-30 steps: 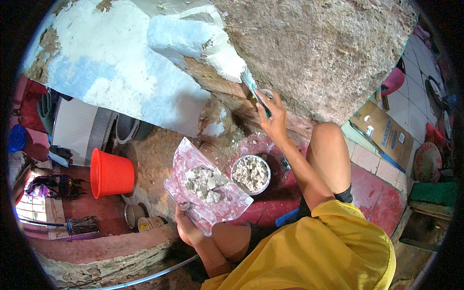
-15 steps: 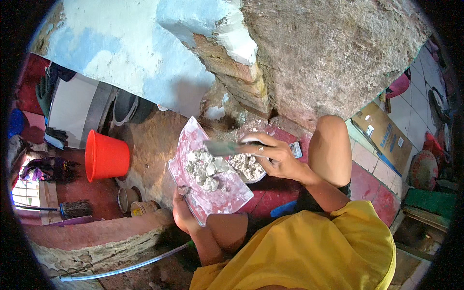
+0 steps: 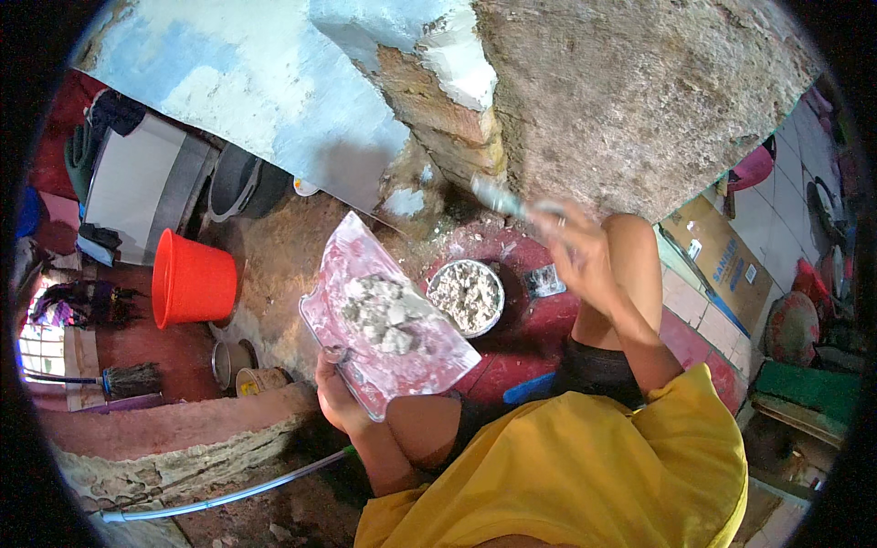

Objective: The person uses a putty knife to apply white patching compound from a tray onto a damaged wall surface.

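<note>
My left hand (image 3: 340, 397) grips a pink, powder-smeared board (image 3: 419, 365) by its lower left edge; lumps of grey-white paste (image 3: 388, 315) sit on it. My right hand (image 3: 577, 258) is closed on a putty knife (image 3: 496, 194), both smeared by motion, over the floor near my bent knee. The blade points at the foot of a wall ledge (image 3: 429, 78) with white filler on top and bare crumbling material below. A round bowl (image 3: 466, 297) of lumpy white mix stands beside the board, next to a small pale object (image 3: 545, 281) on red tiles.
A red bucket (image 3: 192, 279), dark tubs (image 3: 237, 183) and small pots (image 3: 233, 363) stand left. A low rough wall (image 3: 169, 434) and pale hose (image 3: 219, 493) lie lower left. A rough wall (image 3: 639, 100) rises ahead. Cardboard (image 3: 722, 260) lies on white tiles at right.
My right hand left the ledge, came down over the board and bowl, and has now swung up and right with the knife. The board shifted slightly left; the view shifted too.
</note>
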Demonstrator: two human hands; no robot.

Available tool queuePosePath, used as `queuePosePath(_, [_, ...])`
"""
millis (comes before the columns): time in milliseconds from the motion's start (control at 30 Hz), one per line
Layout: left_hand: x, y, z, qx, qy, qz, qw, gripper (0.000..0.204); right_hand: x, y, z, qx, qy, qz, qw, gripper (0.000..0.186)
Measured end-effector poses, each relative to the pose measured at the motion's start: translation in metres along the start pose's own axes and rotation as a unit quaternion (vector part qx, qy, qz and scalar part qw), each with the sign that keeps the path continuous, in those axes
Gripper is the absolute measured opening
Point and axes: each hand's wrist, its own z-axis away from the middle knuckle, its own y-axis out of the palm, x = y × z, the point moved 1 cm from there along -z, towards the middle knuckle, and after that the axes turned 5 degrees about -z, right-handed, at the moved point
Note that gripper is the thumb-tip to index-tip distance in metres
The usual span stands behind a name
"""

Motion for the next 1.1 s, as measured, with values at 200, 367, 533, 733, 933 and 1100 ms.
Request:
queuePosePath(200, [0.004, -0.027, -0.009, 0.152, 0.028, -0.108, 0.982, 0.042, -0.014, 0.011, -0.061, -0.173, -0.041, 0.052, 0.983, 0.049])
queuePosePath(367, [0.002, -0.017, -0.012, 0.063, -0.013, -0.042, 0.997, 0.034, -0.026, 0.019, -0.08, -0.207, -0.062, 0.157, 0.964, 0.058])
queuePosePath(533, [0.001, 0.006, 0.008, -0.008, 0.037, -0.038, 0.999, 0.03, -0.023, 0.014, -0.086, -0.193, -0.055, 0.188, 0.962, 0.059])
queuePosePath(733, [-0.005, 0.003, -0.002, -0.026, -0.059, -0.028, 0.997, 0.029, -0.022, 0.014, -0.09, -0.184, -0.054, 0.197, 0.961, 0.06])
queuePosePath(933, [-0.001, -0.003, -0.013, 0.0, -0.102, -0.014, 0.995, 0.03, -0.017, 0.013, -0.092, -0.175, -0.056, 0.2, 0.962, 0.058])
queuePosePath(1100, [-0.004, 0.002, -0.006, -0.006, -0.084, -0.021, 0.996, 0.031, -0.012, 0.008, -0.087, -0.155, -0.035, 0.226, 0.961, 0.055])
